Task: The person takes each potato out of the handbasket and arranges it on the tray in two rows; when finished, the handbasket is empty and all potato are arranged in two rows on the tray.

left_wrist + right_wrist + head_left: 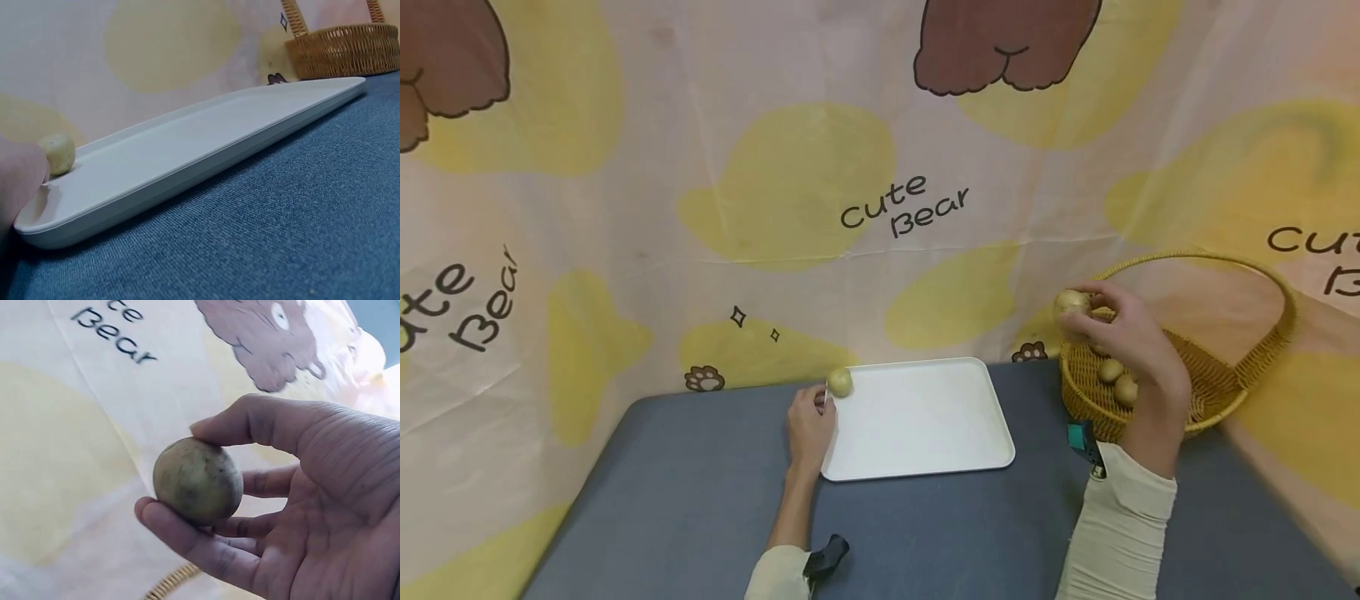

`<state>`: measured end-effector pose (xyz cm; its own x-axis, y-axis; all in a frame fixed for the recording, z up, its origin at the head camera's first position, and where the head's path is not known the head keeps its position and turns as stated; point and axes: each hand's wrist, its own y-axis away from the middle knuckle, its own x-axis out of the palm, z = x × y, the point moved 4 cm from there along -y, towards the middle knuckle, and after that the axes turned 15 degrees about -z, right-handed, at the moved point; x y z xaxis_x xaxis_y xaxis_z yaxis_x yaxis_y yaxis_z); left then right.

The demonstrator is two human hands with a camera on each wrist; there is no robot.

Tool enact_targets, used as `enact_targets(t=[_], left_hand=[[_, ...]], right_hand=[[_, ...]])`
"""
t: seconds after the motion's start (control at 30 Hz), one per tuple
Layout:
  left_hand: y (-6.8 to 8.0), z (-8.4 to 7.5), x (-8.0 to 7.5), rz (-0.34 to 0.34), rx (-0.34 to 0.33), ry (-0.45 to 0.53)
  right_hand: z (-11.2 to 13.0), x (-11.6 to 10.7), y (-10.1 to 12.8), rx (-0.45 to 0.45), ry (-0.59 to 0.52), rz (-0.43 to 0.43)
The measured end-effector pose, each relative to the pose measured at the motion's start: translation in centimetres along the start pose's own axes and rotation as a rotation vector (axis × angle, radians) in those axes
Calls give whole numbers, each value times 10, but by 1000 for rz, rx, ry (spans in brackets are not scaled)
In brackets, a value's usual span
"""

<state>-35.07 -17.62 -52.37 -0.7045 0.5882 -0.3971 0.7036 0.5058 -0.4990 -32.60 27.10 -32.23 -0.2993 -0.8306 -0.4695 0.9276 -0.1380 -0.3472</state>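
Lighting even, soft, fairly bright in all views; shadows faint. Head view bends at its edges. Left wrist view: pale blurred fingertip (22, 172) at frame edge. Right wrist view: round yellow-green potato (198, 480) sharp, printed cloth backdrop (75, 425) slightly soft.

1. The place looks like a makeshift recording corner set up indoors rather than a working kitchen or shop.
2. A printed cloth backdrop (820, 167) hangs behind the whole scene, creased and draped, with cartoon bears, yellow blobs and the words "Cute Bear"; it hides whatever room lies behind.
3. The work surface is a table (700, 500) covered in plain blue-grey fabric with a rounded corner.
4. On it sit only a few props: a white tray (925, 450), a woven basket (1217, 392) with a hoop handle, and small potatoes (1117, 382).
5. The person's wrists carry small strapped-on cameras (1086, 442).
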Motion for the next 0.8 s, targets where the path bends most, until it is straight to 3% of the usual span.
enact_targets(t=[0.1,0.33,0.67,0.8], left_hand=[[0,0,1,1,-1,-6],[-1,-3,1,1,-3,-5],[0,-1,2,-11,-6,-26],[-1,-2,2,-16,0,-33]], right_hand=[[9,16,-4,15,-4,19],[27,61,-13,14,-160,164],[44,152,-14,-114,-121,309],[45,191,-10,-125,-100,364]])
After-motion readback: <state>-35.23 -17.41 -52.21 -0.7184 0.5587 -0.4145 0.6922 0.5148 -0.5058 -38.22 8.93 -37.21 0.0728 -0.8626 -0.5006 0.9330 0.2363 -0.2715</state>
